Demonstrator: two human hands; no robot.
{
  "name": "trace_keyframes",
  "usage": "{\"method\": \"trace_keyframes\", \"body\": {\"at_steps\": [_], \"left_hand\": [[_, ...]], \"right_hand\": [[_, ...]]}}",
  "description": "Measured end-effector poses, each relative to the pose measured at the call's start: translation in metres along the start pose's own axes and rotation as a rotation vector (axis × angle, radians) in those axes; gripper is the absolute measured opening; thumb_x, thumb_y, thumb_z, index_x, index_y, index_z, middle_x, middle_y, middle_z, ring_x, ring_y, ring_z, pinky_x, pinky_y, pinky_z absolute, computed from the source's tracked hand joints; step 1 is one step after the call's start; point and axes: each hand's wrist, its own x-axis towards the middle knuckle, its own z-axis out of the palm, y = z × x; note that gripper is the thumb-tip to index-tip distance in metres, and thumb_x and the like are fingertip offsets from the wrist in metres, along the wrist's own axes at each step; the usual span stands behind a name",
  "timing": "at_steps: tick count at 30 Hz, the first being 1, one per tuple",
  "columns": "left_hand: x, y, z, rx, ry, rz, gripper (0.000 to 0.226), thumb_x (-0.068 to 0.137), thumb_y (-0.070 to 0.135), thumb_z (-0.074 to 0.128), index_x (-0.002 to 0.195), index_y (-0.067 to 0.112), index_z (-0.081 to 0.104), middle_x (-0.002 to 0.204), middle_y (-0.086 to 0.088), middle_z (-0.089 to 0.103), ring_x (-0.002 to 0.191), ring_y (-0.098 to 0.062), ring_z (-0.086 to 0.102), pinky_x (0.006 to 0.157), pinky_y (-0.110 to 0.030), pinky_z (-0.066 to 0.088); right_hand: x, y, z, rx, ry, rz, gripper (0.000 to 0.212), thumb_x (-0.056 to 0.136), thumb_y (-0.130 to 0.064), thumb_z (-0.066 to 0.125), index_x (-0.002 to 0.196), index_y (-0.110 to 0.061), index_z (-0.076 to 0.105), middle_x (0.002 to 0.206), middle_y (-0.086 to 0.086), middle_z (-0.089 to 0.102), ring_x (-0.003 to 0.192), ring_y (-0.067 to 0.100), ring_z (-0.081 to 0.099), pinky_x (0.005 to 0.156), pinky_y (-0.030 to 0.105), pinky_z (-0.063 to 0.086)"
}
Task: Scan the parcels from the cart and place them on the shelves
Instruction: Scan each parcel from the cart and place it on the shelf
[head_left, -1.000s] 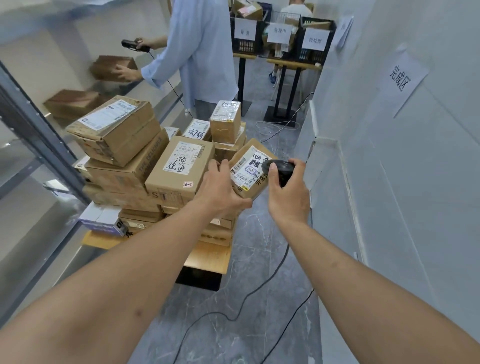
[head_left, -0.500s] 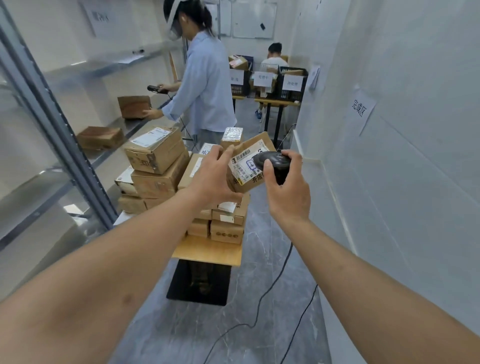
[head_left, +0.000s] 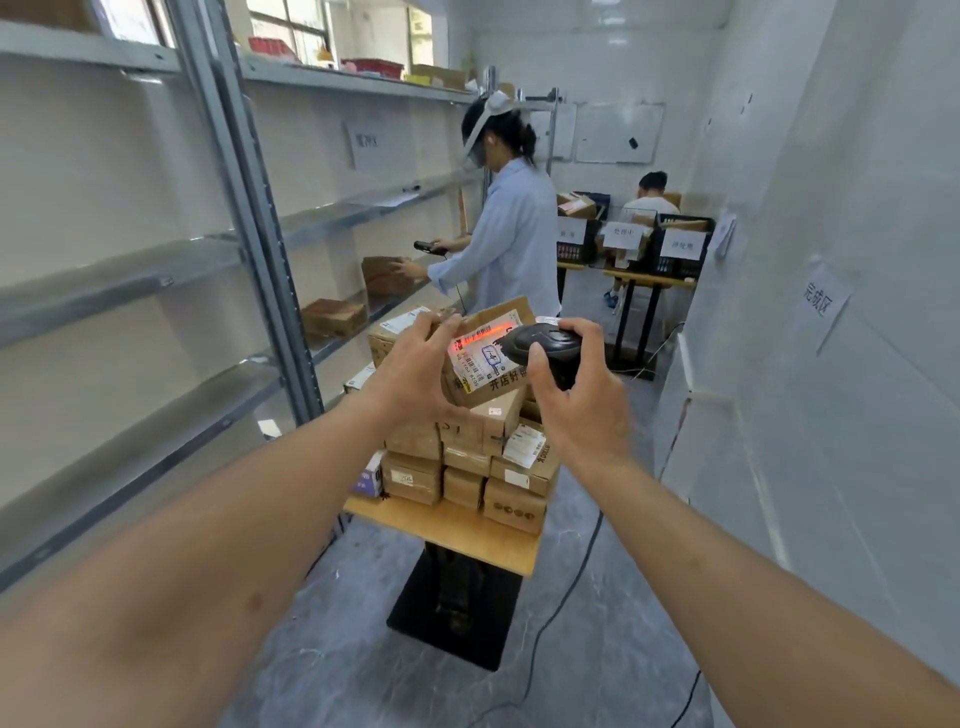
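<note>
Scanning underway: parcel (head_left: 485, 364) is gripped by left hand (head_left: 415, 371), scanner (head_left: 545, 345) clamped in right hand (head_left: 582, 405); shelves (head_left: 156, 270) lie leftward, nearer left hand.

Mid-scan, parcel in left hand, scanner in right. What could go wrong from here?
1. The red scan line falls along the label's top edge, partly by the left hand's fingers; the read may miss the barcode.
2. The parcel is held one-handed above the stacked boxes on the cart; a slip could topple them.
3. The scanner in the right hand trails a cable across the floor, which might snag on the way to the shelves.
</note>
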Motion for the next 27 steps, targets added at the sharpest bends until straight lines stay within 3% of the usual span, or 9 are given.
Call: {"method": "trace_keyframes", "body": {"at_steps": [6,10,15,22,27], "left_hand": [[-0.034,-0.003,-0.023,0.051,0.015,-0.098,0.132,0.062,0.052,0.097,0.163,0.013,0.021,0.154,-0.006,0.029,0.142,-0.026,0.033,0.12,-0.042,0.039],[-0.061,-0.011,-0.036,0.075,0.043,-0.223,0.136,0.061,0.056,0.096,0.164,0.014,0.019,0.152,-0.006,0.03,0.139,-0.027,0.036,0.117,-0.048,0.043],[-0.113,-0.022,-0.051,0.082,0.142,-0.478,0.139,0.054,0.077,0.08,0.163,0.016,0.022,0.14,-0.012,0.039,0.125,-0.03,0.048,0.107,-0.049,0.051],[-0.192,-0.05,-0.081,0.09,0.274,-0.786,0.121,0.063,0.069,0.086,0.161,0.026,0.029,0.132,-0.013,0.036,0.118,-0.035,0.048,0.105,-0.045,0.048],[-0.262,-0.083,-0.114,0.112,0.287,-0.962,0.122,0.059,0.074,0.079,0.16,0.028,0.028,0.129,-0.014,0.037,0.116,-0.04,0.05,0.104,-0.049,0.051]], "right_hand": [[-0.003,-0.011,0.004,0.055,-0.07,-0.045,0.037,0.103,-0.059,0.049,0.133,-0.038,0.044,0.104,-0.011,0.069,0.086,0.014,0.069,0.072,0.044,0.061],[-0.012,-0.023,0.019,0.114,-0.123,-0.089,0.039,0.104,-0.058,0.05,0.136,-0.036,0.044,0.109,-0.008,0.069,0.09,0.016,0.067,0.073,0.04,0.059],[-0.03,-0.05,0.054,0.21,-0.23,-0.023,0.041,0.105,-0.059,0.048,0.137,-0.036,0.041,0.116,-0.004,0.066,0.098,0.019,0.064,0.076,0.037,0.05],[-0.075,-0.117,0.111,0.278,-0.391,-0.023,0.044,0.106,-0.06,0.044,0.141,-0.034,0.037,0.111,-0.003,0.062,0.097,0.022,0.059,0.077,0.036,0.041],[-0.117,-0.179,0.152,0.313,-0.488,-0.07,0.043,0.104,-0.064,0.043,0.136,-0.037,0.034,0.114,0.003,0.067,0.098,0.028,0.066,0.078,0.041,0.052]]}}
